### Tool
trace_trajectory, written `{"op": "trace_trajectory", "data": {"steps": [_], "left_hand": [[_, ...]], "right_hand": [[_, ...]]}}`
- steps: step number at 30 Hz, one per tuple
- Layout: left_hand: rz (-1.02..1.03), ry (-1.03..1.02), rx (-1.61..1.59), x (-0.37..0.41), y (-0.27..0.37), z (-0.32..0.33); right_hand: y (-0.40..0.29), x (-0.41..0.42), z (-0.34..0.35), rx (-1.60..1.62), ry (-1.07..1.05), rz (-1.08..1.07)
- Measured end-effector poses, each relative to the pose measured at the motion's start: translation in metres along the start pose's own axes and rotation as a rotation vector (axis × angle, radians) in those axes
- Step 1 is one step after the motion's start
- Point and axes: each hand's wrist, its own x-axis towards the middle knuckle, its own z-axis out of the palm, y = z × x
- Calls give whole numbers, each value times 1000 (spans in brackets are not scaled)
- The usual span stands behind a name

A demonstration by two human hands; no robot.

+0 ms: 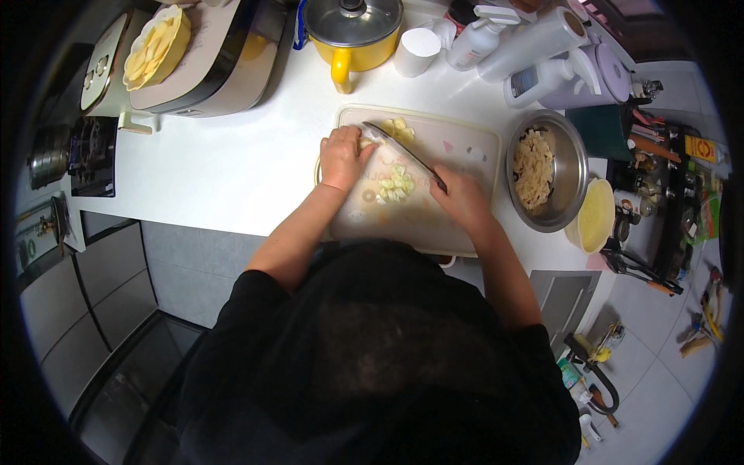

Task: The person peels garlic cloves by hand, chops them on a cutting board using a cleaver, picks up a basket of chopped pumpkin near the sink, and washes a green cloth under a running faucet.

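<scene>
A pale cutting board (459, 215) lies on the white counter before me. My right hand (463, 197) is closed on the handle of a kitchen knife (404, 152), whose blade runs up and left across the board. At the board's upper left, my left hand (342, 156) holds a small pale piece of food (366, 141) beside the blade tip; the fingers partly hide it. Pale yellow slices (399, 131) lie just beyond the blade. Nearer my body, a small heap of pale green chopped pieces (396, 185) rests on the board.
Right of the board stand a steel bowl (572, 192) of pale shredded food and a yellow bowl (591, 216). A yellow pot (354, 55), a white paper roll (417, 52) and spray bottles (474, 46) line the back. Sliced food fills a yellow dish (185, 43) on an appliance at left.
</scene>
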Motion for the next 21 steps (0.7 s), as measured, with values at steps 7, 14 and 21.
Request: {"op": "trace_trajectory", "data": {"steps": [7,14,21], "left_hand": [[66,-31,-23,-7,6,-1],[152,54,-103,-12,-3,11],[135,53,-134,-9,3,11]], "right_hand": [[16,4,-3,115,-39,97],[9,1,2,77,19,31],[-3,4,3,6,-29,22]]}}
